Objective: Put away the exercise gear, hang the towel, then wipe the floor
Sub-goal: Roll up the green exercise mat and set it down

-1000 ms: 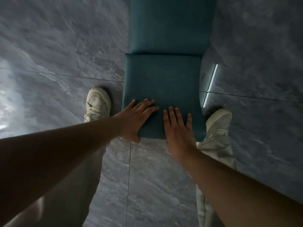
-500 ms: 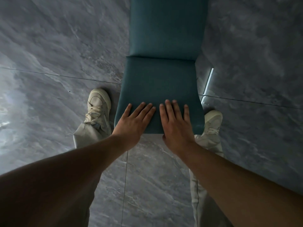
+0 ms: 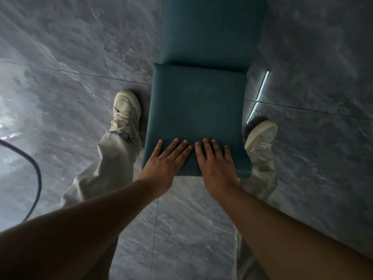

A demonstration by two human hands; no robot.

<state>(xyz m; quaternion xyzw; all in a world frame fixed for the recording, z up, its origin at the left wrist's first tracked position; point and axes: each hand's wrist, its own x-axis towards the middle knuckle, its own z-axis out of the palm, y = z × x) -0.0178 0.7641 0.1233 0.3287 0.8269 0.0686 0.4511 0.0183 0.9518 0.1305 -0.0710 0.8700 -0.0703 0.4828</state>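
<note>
A teal exercise mat (image 3: pixel 197 106) lies on the grey floor between my feet, its near part folded into a thick square pad, with a further section (image 3: pixel 212 27) running away from me. My left hand (image 3: pixel 163 164) lies flat on the pad's near edge, fingers stretched forward. My right hand (image 3: pixel 216 164) lies flat beside it, the two almost touching. Both palms overhang the near edge, and the thumbs are hidden. No towel or other gear is in view.
My left shoe (image 3: pixel 126 112) stands close against the pad's left side and my right shoe (image 3: pixel 260 136) against its right. A black cable (image 3: pixel 36 174) curves over the floor at the far left. Glossy grey marble tiles (image 3: pixel 60 98) surround the mat.
My hands have drawn closer together at the middle of the pad's near edge. The pad sits slightly nearer to me. The view has shifted, and the black cable has come into view.
</note>
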